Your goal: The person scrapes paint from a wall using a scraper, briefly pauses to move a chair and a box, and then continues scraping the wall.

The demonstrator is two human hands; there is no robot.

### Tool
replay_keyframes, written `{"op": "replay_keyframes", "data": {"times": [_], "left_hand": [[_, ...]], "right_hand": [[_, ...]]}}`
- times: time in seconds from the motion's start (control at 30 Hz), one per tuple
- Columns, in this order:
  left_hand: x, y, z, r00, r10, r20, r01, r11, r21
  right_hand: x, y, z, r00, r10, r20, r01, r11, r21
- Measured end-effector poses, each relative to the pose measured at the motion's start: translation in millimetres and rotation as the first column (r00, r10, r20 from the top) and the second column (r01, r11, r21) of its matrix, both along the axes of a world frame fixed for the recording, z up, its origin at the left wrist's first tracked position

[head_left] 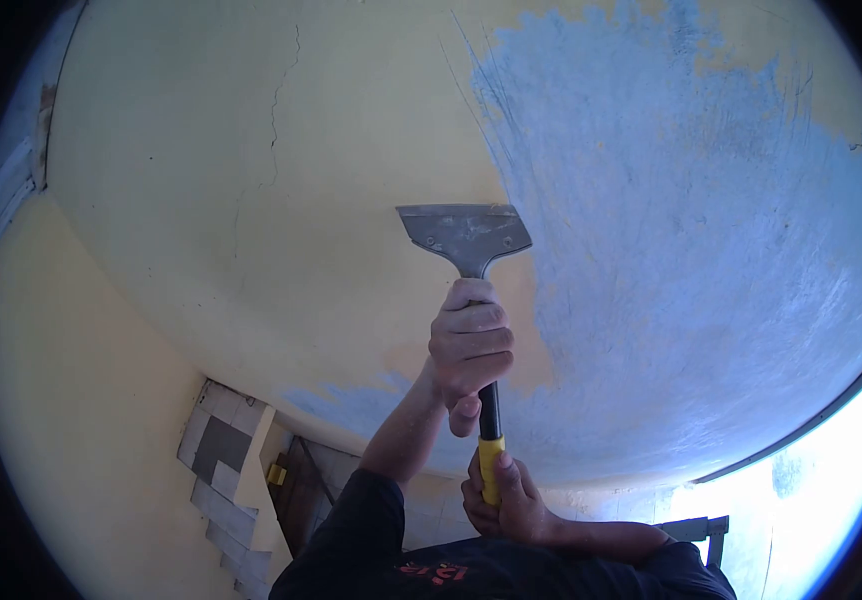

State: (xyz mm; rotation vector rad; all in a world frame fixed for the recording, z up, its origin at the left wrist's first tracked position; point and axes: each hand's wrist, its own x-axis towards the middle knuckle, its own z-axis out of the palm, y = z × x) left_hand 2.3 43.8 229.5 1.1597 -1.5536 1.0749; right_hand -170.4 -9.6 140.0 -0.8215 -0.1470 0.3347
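A long-handled scraper (466,232) stands upright in front of me, its wide metal blade against the wall (351,130). My left hand (471,340) wraps round the black shaft just below the blade head. Lower down, my right hand (511,500) grips the yellow part of the handle (491,470), thumb lying along it. The blade's right end overlaps the border between the cream paint and a bluish bare patch (651,200). Pale dust coats the fingers of my left hand.
A thin crack (274,120) runs down the cream wall at upper left. At lower left, grey and white tiles (221,440) form a stepped edge. Bright light comes through an opening (801,500) at lower right, with a dark frame piece (696,527) beside it.
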Motion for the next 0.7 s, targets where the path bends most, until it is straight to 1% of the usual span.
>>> {"op": "replay_keyframes", "data": {"times": [0.07, 0.13, 0.2, 0.33, 0.4, 0.43, 0.5, 0.53, 0.6, 0.63, 0.7], "left_hand": [[3.3, -0.3, -0.5, 1.000, 0.011, 0.021, -0.011, 1.000, -0.013], [4.0, -0.1, -2.5, 0.999, 0.023, 0.042, -0.022, 1.000, -0.022], [2.9, 1.8, -1.5, 0.997, 0.048, 0.060, -0.047, 0.999, -0.022], [5.8, -5.1, 17.8, 0.997, 0.046, 0.057, -0.043, 0.998, -0.042], [12.1, -7.2, 41.0, 0.986, 0.094, 0.139, -0.079, 0.991, -0.109], [14.3, -5.7, 50.2, 0.986, 0.094, 0.135, -0.080, 0.991, -0.105], [19.8, -1.4, 70.0, 0.971, 0.110, 0.214, -0.090, 0.991, -0.101], [22.6, 1.5, 79.7, 0.971, 0.113, 0.212, -0.094, 0.991, -0.097], [27.9, 5.7, 98.4, 0.958, 0.120, 0.260, -0.110, 0.993, -0.051], [30.1, 5.8, 107.7, 0.957, 0.127, 0.261, -0.117, 0.992, -0.054], [31.0, 6.9, 119.2, 0.942, 0.090, 0.323, -0.067, 0.994, -0.082]], "right_hand": [[3.0, 0.2, -1.2, 1.000, -0.012, 0.003, 0.012, 1.000, -0.003], [7.1, -3.0, -7.0, 0.998, -0.059, 0.021, 0.061, 0.994, -0.091], [4.2, -3.7, -2.1, 0.999, -0.052, 0.017, 0.053, 0.993, -0.105], [11.7, -14.0, 28.6, 0.998, -0.043, 0.037, 0.047, 0.990, -0.134], [19.8, -20.3, 40.2, 0.998, -0.026, 0.064, 0.034, 0.991, -0.131], [22.8, -21.9, 45.9, 0.996, -0.001, 0.089, 0.013, 0.991, -0.131], [30.3, -23.4, 61.7, 0.993, 0.010, 0.115, 0.007, 0.989, -0.147], [33.5, -23.2, 70.8, 0.989, 0.021, 0.143, 0.003, 0.987, -0.163], [38.9, -23.8, 89.1, 0.988, 0.027, 0.155, 0.001, 0.984, -0.177], [40.5, -22.9, 95.9, 0.987, 0.029, 0.160, -0.001, 0.985, -0.174], [38.4, -17.3, 104.6, 0.986, 0.038, 0.162, -0.010, 0.985, -0.170]]}}
